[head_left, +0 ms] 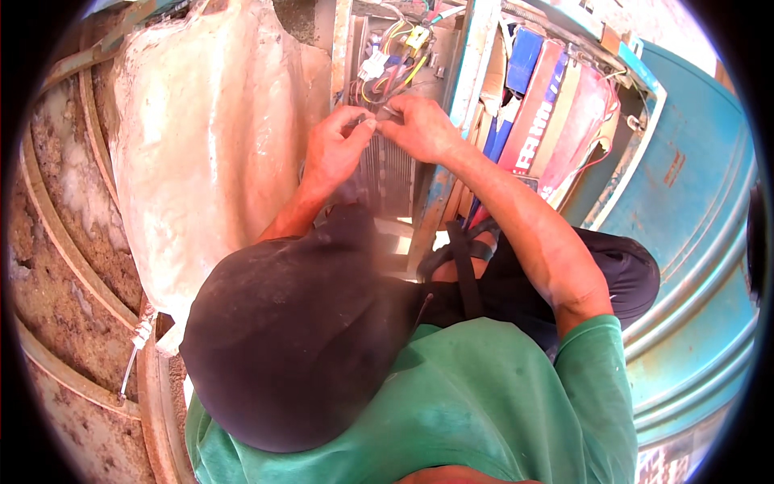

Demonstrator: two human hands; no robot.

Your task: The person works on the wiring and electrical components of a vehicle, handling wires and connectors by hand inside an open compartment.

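My left hand (333, 155) is closed, thumb and forefinger pinched together. Beside it my right hand (423, 129) is closed in a pinch too, and the fingertips of both nearly meet. Between them seems to be a thin wire, mostly hidden by the fingers. Just beyond hangs a tangle of coloured wires (395, 77) with a white plug connector (373, 66) and a yellow connector (417, 37). Below the hands stands a grey ribbed metal panel (387, 181), partly covered by my wrists.
Left of my hands is a big pale, lumpy covered mass (201, 137). A worn blue metal frame post (472, 73) stands on the right, with red and blue cardboard boxes (536, 113) behind it. A turquoise metal panel (677, 161) curves along the far right.
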